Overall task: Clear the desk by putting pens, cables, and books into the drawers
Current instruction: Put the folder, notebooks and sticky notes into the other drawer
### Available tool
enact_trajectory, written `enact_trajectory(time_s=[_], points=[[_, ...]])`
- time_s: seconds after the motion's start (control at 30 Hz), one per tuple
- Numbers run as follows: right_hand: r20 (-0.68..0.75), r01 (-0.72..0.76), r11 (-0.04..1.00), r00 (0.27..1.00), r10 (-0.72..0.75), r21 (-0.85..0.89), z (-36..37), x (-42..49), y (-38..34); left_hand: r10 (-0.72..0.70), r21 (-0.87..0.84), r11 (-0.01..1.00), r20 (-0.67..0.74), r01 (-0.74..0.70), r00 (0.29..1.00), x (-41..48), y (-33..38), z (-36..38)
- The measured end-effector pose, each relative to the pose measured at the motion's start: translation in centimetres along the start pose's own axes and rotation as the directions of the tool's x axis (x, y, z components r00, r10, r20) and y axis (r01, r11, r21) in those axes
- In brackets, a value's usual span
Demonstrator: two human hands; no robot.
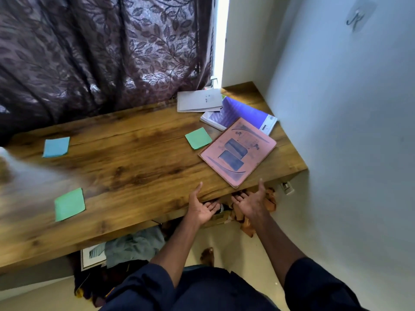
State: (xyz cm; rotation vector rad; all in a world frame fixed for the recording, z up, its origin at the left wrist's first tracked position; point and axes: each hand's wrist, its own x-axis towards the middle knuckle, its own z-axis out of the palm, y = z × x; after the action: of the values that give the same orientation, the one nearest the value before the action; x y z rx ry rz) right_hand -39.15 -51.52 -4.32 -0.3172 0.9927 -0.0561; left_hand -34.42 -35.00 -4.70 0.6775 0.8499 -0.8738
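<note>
we are looking down at a dark, leaf-patterned curtain [101,52] that is hanging along the far side, and at a pale wall [348,131] that is closing off the right. between them the wooden tabletop [134,158] is running from left to right, its right end meeting the wall. our dark sleeves [139,286] are filling the near edge, and both bare forearms are reaching forward to the tabletop's near rim.

the books are all lying at the far right end of the tabletop. the pink book [238,151] is sitting nearest us, one corner overhanging the near rim. it is overlapping the purple book [242,113] just beyond it, and the white spiral notebook [198,101] is lying farthest back, close to the curtain. below the tabletop, a grey cloth [134,245] is bunching up to the left of our arms, and some crumpled orange-brown material [269,200] is showing to the right.

three sticky notes are lying apart on the wood: the blue note [56,146] at far left, the near green note [69,204] at the near left, and the far green note [198,138] just beside the pink book.

our left grip [203,207] is turning palm up at the near rim, thumb rising against the wood, fingers extending underneath, released and holding nothing. our right grip [251,203], just to its right under the pink book's overhanging corner, is doing the same, released. we cannot tell what the fingertips are touching. a small hook [357,19] is sticking to the wall, high up.
</note>
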Motion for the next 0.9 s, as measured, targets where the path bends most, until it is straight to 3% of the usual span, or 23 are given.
enact_trajectory(time_s=[0.33, 0.5, 0.77, 0.9], points=[[0.049, 0.144, 0.977, 0.989, -0.138, -0.158, -2.8, -5.0, -0.5, 0.138, 0.314, 0.94, -0.003, -0.13, 0.99, -2.6, -2.5, -0.9], [0.116, 0.178, 0.967, 0.981, -0.158, -0.184, -5.9, -7.4, 0.4, 0.207, 0.317, 0.929, -0.01, -0.193, 0.978, -5.8, -4.6, -3.5], [0.131, -0.021, 0.968, 0.99, 0.056, -0.25, -9.8, -9.9, 10.2, 0.272, 0.268, 0.937, -0.148, -0.226, 0.951, -12.5, -7.9, -13.8], [0.162, -0.048, 0.95, 0.981, 0.102, -0.307, -8.8, -12.1, 15.2, 0.312, 0.221, 0.938, -0.202, -0.267, 0.929, -14.8, -6.2, -18.3]])
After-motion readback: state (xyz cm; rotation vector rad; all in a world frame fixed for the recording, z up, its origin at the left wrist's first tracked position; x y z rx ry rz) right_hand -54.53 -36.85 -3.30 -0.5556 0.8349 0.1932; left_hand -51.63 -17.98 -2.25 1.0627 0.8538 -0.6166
